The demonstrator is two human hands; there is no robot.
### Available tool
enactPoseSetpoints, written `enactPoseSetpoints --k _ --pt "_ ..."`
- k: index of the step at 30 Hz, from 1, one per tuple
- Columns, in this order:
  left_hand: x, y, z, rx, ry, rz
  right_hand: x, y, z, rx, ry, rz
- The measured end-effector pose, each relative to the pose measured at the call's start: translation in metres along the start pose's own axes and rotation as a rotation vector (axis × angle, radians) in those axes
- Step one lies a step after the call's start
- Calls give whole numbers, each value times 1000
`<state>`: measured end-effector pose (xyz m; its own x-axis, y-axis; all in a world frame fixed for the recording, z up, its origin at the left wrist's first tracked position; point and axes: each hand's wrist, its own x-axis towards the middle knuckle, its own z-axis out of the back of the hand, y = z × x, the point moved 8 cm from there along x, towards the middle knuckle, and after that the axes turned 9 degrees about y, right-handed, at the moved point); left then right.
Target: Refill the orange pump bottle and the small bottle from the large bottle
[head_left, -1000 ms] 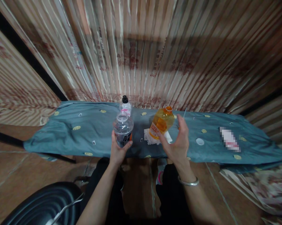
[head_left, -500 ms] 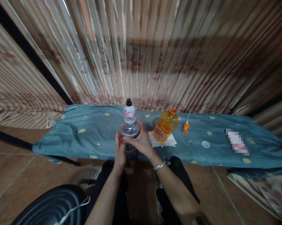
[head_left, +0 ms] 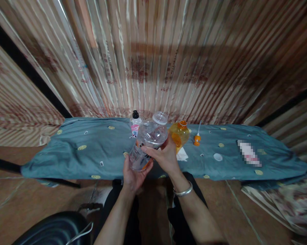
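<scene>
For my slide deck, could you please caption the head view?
Both hands, left hand and right hand, hold a tilted clear plastic bottle above a blue-covered table.

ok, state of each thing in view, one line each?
clear bottle: capped, tilted, off the table, held in both hands
left hand: cupping its base
right hand: gripping its middle
orange bottle: open, uncapped
orange nozzle cap: off, lying on table
small black-capped bottle: upright, closed

clear bottle point(head_left: 148, 141) | orange-yellow bottle point(head_left: 179, 134) | blue cloth point(head_left: 87, 153) w/ yellow dots | striped curtain point(head_left: 156, 58)
</scene>
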<state>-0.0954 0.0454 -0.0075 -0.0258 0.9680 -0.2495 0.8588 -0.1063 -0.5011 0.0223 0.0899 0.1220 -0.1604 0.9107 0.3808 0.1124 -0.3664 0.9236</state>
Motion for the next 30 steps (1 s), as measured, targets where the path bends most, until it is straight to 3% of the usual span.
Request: enactPoseSetpoints --k 5,10,12,15,18,21,30 --pt "0 -2 4 -53 -64 7 -8 12 9 -237 127 45" --pt "-4 -12 8 -41 -110 12 -12 38 89 -496 -137 184" --pt "-6 -16 8 -34 -121 1 -11 28 125 -511 -259 209" --pt "-8 -20 8 -26 -138 -27 -1 -21 155 -447 -241 71" --pt "-8 -22 10 -17 -163 -45 5 -75 157 -299 -101 -86" --pt "-6 -22 12 -13 -176 -53 5 -103 146 -188 -3 -145" --pt "-4 -22 19 -14 -179 -70 0 -108 130 -434 -51 -164"
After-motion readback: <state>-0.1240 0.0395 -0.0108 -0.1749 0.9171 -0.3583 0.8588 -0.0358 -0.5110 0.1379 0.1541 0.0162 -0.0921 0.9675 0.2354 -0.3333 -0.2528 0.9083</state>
